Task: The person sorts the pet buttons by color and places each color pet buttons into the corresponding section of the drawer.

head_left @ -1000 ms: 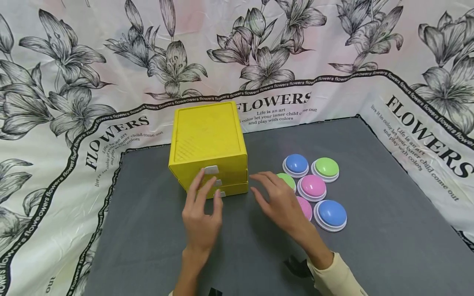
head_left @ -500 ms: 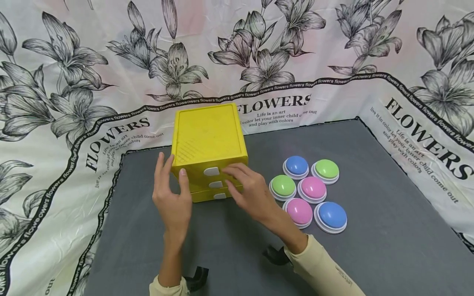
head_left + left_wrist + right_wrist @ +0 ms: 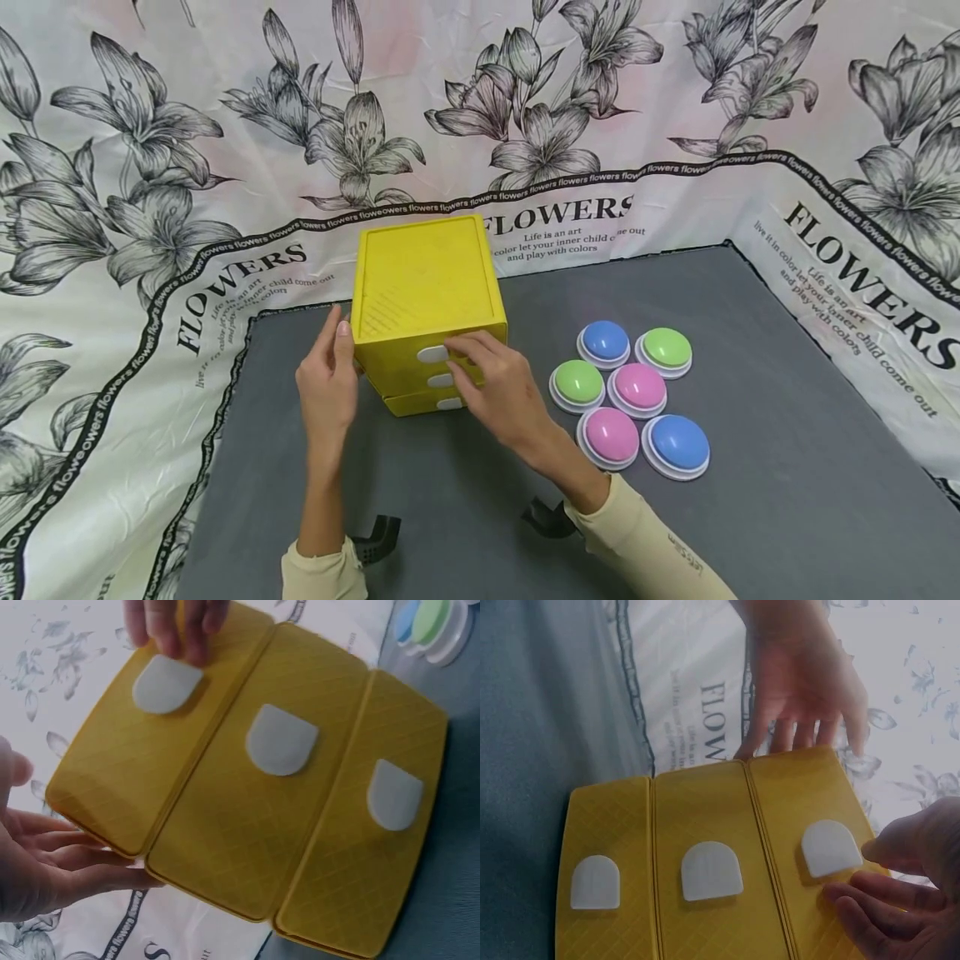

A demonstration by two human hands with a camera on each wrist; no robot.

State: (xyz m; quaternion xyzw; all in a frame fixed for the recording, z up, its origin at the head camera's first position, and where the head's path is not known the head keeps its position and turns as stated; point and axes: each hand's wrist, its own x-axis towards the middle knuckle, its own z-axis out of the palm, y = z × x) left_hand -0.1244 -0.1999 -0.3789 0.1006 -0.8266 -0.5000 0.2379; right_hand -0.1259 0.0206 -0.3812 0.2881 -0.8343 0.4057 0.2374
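Note:
A yellow drawer box (image 3: 427,283) stands on the grey table, its three drawers closed. Each drawer front carries a white tab handle; the top handle (image 3: 432,354) is the closest to my right hand (image 3: 498,383). Thumb and fingertips of that hand hover at the handle's edge, bent a little and apart, as the right wrist view shows; firm contact cannot be made out. My left hand (image 3: 326,379) lies along the box's left side with its fingers extended. In the left wrist view, the fingers (image 3: 82,859) reach behind the side edge, their tips partly hidden.
Several dome-shaped push buttons on white bases stand right of the box, among them a blue button (image 3: 678,442), a pink button (image 3: 611,433) and a green button (image 3: 579,382). A flower-printed cloth (image 3: 562,192) rises behind and beside the table.
My left hand has moved from the drawer fronts to the box's left side. The right hand has come leftward from beside the buttons to the top handle. The drawers remain closed.

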